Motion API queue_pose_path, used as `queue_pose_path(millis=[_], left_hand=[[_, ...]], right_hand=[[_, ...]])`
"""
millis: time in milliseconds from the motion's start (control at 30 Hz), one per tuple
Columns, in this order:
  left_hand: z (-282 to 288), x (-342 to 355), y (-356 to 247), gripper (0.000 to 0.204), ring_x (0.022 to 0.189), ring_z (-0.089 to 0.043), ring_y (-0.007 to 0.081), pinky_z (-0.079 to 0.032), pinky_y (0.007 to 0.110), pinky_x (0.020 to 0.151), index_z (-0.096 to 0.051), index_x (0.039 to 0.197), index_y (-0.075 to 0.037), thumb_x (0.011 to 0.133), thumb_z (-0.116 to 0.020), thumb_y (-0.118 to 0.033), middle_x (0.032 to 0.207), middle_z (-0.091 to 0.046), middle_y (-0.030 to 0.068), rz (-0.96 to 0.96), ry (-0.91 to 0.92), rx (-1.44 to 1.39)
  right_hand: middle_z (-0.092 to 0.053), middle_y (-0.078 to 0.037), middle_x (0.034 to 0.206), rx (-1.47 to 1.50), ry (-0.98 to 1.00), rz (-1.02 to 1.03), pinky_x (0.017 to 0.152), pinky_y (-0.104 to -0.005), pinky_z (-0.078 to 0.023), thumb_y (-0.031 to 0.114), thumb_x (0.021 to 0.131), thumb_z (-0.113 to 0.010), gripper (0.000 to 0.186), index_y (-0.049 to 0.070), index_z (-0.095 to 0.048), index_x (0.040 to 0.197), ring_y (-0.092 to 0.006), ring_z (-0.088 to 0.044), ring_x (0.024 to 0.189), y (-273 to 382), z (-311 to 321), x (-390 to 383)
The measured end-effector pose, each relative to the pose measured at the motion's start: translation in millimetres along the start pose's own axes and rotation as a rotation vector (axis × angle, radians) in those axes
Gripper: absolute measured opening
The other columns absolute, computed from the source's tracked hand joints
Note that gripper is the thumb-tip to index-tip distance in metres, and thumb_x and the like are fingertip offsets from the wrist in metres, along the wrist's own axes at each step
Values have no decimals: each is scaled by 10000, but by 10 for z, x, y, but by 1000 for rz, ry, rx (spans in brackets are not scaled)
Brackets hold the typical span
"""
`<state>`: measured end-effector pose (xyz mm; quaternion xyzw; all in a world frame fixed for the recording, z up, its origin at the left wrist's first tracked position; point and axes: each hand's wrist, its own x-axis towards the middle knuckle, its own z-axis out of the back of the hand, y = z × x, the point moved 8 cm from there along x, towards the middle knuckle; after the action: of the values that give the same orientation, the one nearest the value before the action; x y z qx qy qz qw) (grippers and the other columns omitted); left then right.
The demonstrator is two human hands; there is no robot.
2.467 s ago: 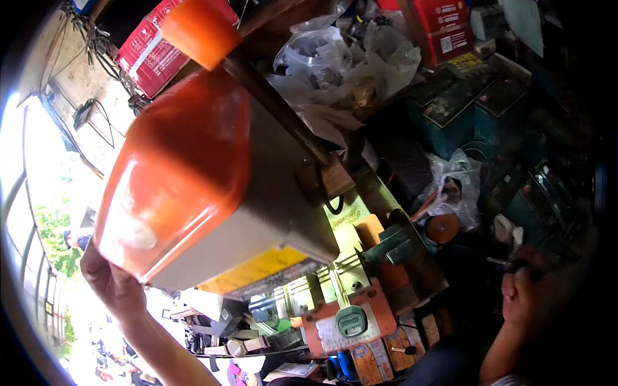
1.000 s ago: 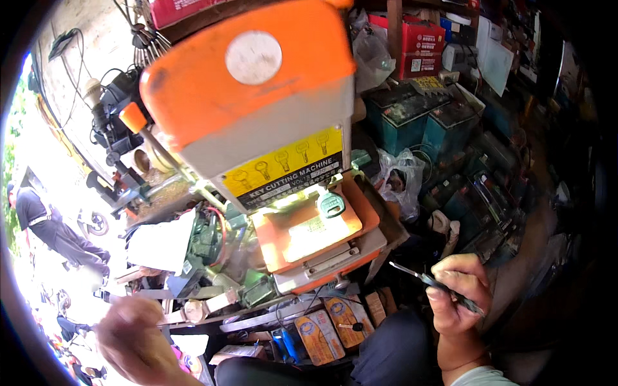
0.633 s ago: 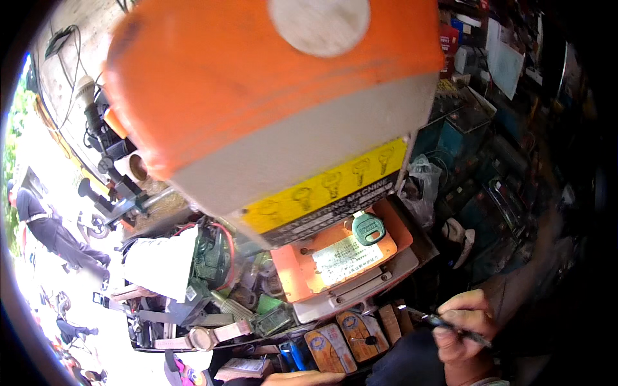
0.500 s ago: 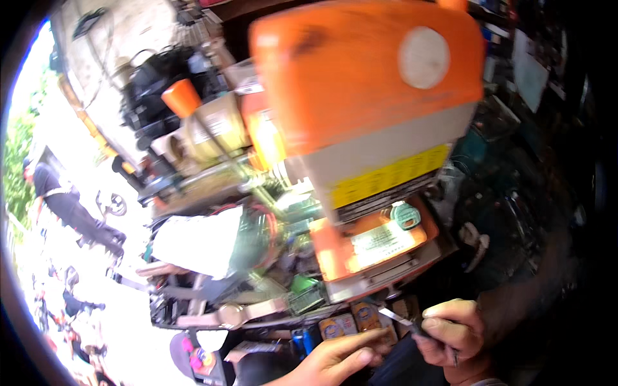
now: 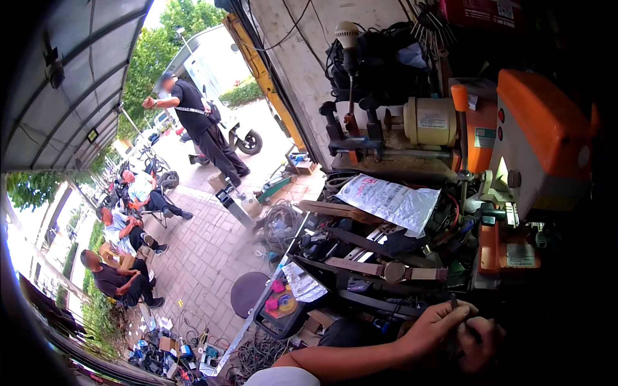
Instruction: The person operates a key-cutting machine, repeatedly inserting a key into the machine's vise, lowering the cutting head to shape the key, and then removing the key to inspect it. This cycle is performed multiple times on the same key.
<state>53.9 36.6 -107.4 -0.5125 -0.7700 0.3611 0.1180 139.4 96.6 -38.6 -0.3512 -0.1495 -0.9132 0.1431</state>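
Note:
My left hand (image 5: 434, 328) is closed, thumb and fingers pressed together, at the lower right beside the cluttered workbench. A small dark tip (image 5: 453, 300) pokes up between the hands; its kind cannot be made out. Right against it, my right hand (image 5: 479, 341) is curled in deep shade, and what its fingers hold is hidden. Above the hands stands an orange and grey machine (image 5: 541, 128) with an orange-handled lever (image 5: 459, 100). A wristwatch with a pinkish strap (image 5: 394, 271) lies on the bench near my left hand.
A silver plastic package (image 5: 389, 202) lies across tools and straps on the bench. Behind it sits a cream motor (image 5: 432, 121). A black tray with pink items (image 5: 280, 302) and a round stool (image 5: 251, 294) are at the left. Outside, several people sit, and one person (image 5: 196, 119) stands.
My view has swung left, shifting the machine to the right and bringing the street into view. My hands have come together; the flat metal blade seen earlier in my right hand no longer shows.

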Motion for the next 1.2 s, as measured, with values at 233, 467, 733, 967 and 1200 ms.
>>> queue_pose_path(millis=[233,467,733,967,1200], left_hand=[[109,-94,60,422,608,-527,126,-462,327,611,-599,843,0,1041,-453,-342,678,-580,45,66,346,825],[-18,-88,176,268,635,-454,75,-385,241,543,-563,1019,-33,1022,-505,-295,761,-523,1,315,328,589],[284,-35,76,188,568,-442,84,-343,215,507,-527,1043,-7,992,-553,-185,729,-529,34,122,-55,320],[307,-14,15,194,539,-330,37,-264,197,490,-523,1039,-31,1022,-483,-220,706,-456,-25,9,-94,449],[293,-14,-17,176,552,-319,29,-241,198,489,-512,1126,-44,1012,-480,-174,722,-437,-43,7,-121,535]], right_hand=[[-609,-107,948,547,8,-638,598,-260,-497,144,822,-758,315,15,-668,1095,-173,-628,728,-420,-102,212],[-689,-70,850,1045,85,-764,687,-254,-506,140,916,-677,144,-3,-681,912,-108,-641,777,-518,-263,-196],[-651,-97,839,787,-41,-939,661,-291,-510,159,909,-686,255,1,-599,1089,-150,-645,760,-532,-193,-505],[-618,-136,837,419,222,-531,608,-389,-523,151,925,-615,204,27,-610,1087,-360,-648,734,-458,20,-187],[-676,-179,859,476,277,-675,611,-408,-541,130,890,-639,167,43,-610,1029,-364,-671,745,-500,-113,-225]])
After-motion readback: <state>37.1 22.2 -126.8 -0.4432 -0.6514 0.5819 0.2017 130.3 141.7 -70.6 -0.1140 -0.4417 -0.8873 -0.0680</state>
